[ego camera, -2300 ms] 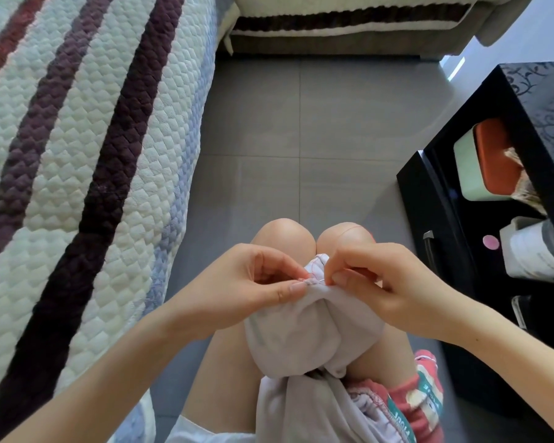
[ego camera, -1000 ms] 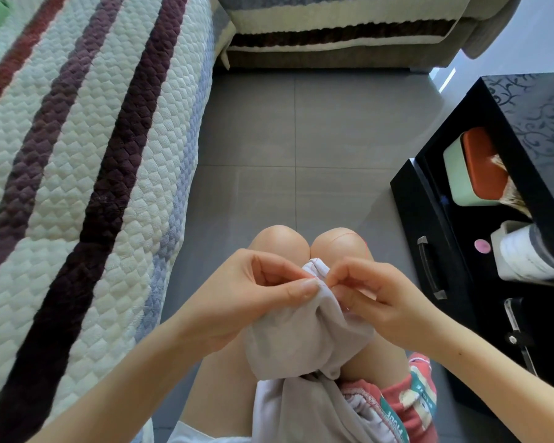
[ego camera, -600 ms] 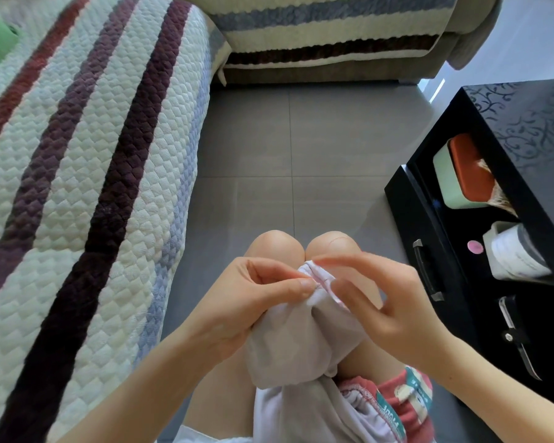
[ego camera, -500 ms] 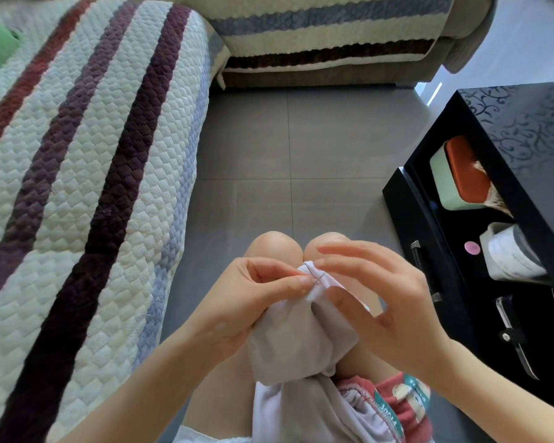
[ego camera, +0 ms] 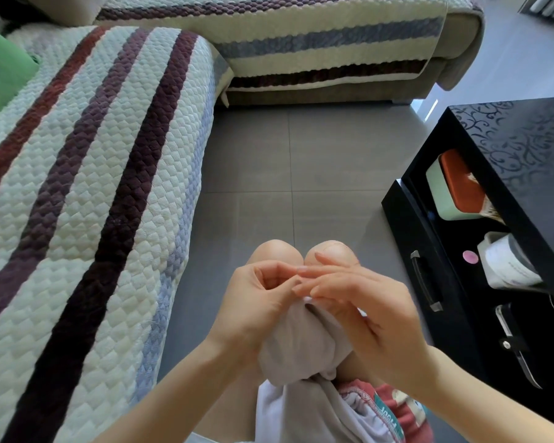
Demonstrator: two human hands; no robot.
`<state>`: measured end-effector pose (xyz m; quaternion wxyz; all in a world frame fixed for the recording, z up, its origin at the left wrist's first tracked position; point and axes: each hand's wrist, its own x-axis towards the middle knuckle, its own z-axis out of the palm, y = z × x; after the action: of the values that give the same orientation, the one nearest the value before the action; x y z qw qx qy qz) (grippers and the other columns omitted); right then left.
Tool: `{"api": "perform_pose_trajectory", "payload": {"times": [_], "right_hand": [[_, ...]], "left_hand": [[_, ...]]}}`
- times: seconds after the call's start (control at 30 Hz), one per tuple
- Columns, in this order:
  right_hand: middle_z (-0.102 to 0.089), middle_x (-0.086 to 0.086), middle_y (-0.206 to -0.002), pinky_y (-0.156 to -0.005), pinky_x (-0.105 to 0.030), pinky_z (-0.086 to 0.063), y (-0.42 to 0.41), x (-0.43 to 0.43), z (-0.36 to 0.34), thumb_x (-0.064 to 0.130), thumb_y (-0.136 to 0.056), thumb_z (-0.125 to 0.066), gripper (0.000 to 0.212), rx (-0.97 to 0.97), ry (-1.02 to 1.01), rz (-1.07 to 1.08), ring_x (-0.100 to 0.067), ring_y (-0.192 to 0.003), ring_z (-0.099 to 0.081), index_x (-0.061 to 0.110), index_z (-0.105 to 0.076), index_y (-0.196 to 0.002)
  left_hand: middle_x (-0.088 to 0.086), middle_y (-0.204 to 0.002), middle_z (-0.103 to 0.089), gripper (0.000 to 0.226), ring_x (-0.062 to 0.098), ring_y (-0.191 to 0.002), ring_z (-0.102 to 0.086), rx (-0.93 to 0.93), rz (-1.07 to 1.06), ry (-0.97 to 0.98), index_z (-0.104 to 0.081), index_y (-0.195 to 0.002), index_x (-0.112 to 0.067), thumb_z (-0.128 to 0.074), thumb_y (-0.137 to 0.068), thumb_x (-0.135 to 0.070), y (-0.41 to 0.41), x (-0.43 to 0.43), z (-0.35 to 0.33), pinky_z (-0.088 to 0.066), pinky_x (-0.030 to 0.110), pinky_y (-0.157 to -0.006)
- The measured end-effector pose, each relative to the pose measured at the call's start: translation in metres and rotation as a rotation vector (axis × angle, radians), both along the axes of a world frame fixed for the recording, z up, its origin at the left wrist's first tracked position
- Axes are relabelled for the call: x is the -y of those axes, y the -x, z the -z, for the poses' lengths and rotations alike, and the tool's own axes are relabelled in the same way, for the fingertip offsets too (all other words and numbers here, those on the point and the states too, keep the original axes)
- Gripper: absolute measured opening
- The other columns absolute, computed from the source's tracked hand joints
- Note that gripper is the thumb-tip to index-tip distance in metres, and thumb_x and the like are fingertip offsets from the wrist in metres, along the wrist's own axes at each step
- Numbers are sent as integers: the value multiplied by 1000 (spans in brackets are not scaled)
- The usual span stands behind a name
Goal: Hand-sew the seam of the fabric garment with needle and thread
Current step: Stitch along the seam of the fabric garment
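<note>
A pale lilac-white garment point(ego camera: 301, 350) is bunched over my knees and hangs down into my lap. My left hand point(ego camera: 253, 308) pinches its top fold between thumb and fingers. My right hand point(ego camera: 365, 318) lies over the same fold from the right, its fingers stretched left across my left fingertips and covering the seam. Needle and thread are not visible; whether my right fingers hold anything is hidden.
A quilted striped sofa cover point(ego camera: 87, 199) fills the left and the back. Grey floor tiles point(ego camera: 285, 167) lie ahead. An open black drawer unit point(ego camera: 461, 257) stands at the right with an orange-lidded box point(ego camera: 458, 183), a white container point(ego camera: 506, 266) and a dark tool point(ego camera: 515, 343) inside.
My right hand has let its pinch at the fold go, spread its fingers and moved left over my left fingertips. The view tilted up, showing more of the sofa.
</note>
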<state>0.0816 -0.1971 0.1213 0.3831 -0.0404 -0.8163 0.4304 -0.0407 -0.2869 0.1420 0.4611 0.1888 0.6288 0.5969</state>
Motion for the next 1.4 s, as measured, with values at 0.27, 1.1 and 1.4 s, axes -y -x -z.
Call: {"api": "perform_pose_trajectory", "payload": {"times": [0.27, 1.1, 1.4], "right_hand": [[-56, -3, -59, -57, -33, -54, 0, -4, -40, 35, -93, -54, 16, -75, 576, -43, -23, -51, -60, 20, -55, -87], [-35, -17, -62, -48, -15, -24, 19, -74, -74, 7, -99, -48, 19, 260, 362, 122, -10, -53, -26, 12, -59, -84], [-48, -11, -68, -56, -27, -33, 54, -62, -61, 22, -91, -42, 17, 358, 185, 88, -18, -59, -36, 32, -49, -80]], "left_hand": [[-3, -72, -74, 11, 2, -68, -65, -232, -7, 33, -73, -77, -8, -68, -87, -9, -2, 3, 10, -47, 13, -63], [-5, -54, -38, 17, 8, -48, -35, -45, 369, -163, -66, -59, -17, -60, -74, -16, 66, -48, -101, -45, 18, -53], [-9, -47, -30, 15, 9, -47, -21, -321, 535, -253, -77, -83, -14, -63, -80, -19, 72, -53, -141, -24, 20, -47]]}}
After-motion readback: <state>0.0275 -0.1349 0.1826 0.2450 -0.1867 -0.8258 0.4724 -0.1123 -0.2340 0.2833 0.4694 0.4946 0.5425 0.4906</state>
